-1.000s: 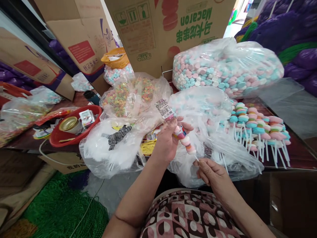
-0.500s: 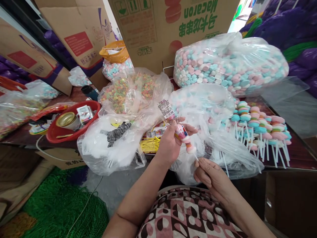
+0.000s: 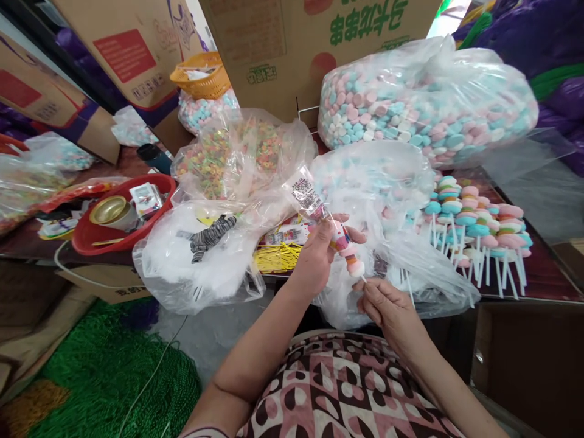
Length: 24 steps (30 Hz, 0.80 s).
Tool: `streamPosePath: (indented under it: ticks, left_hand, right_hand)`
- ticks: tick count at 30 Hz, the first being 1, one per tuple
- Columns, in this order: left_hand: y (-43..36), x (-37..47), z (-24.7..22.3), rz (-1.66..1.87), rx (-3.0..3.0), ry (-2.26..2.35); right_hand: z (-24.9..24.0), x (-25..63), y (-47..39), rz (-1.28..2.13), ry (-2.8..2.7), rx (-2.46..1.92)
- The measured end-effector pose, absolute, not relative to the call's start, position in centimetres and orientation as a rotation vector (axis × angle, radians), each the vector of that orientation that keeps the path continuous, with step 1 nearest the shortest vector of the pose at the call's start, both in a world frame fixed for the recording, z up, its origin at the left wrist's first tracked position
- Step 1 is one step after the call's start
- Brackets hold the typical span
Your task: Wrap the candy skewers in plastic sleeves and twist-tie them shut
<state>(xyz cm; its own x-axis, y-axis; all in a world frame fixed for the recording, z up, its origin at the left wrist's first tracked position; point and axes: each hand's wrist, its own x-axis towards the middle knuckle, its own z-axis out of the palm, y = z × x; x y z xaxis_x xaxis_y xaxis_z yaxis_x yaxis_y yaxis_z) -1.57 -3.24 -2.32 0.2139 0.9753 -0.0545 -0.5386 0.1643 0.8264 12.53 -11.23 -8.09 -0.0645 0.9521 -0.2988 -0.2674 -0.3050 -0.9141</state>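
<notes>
My left hand (image 3: 318, 255) is closed around a clear printed wrapper (image 3: 306, 193) whose labelled end sticks up past the thumb. Partly inside that wrapper is a marshmallow skewer (image 3: 354, 265), its pale lower pieces showing below my fingers. The thumb and fingertips of my right hand (image 3: 387, 304) pinch the skewer's white stick just under the lowest marshmallow. Yellow twist ties (image 3: 277, 258) lie left of my left hand, beside a stack of printed wrappers (image 3: 288, 233). To the right, several finished-looking marshmallow skewers (image 3: 477, 222) are piled with their sticks toward me.
A big bag of marshmallows (image 3: 424, 109) stands behind, in front of a cardboard box (image 3: 274, 42). On the left are a bag of gummy rings (image 3: 219, 155), a clear bag of white material (image 3: 182, 274) and a red basin (image 3: 86, 240). Green stringy material (image 3: 114, 371) covers the floor at lower left.
The skewer now sits a little further into the wrapper, with more of the wrapper's top standing free. Both hands keep their holds. The whole view has shifted slightly.
</notes>
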Motion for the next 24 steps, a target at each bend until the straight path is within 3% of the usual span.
streamPosePath:
  ticks: [5,17,24]
  left_hand:
    - [-3.8,-0.9,-2.7,1.158,0.798,0.737]
    - [-2.4,-3.5,0.0,1.283,0.765,0.611]
    - [-2.1,-2.6,-1.1,1.309,0.677,0.580]
  right_hand:
    - [-7.9,12.6,-11.0,1.691,-0.870,-1.152]
    - [-7.4,12.3,-10.0,1.565,-0.886,-1.203]
    - [-7.8,12.3,-10.1,1.505,-0.847,-1.220]
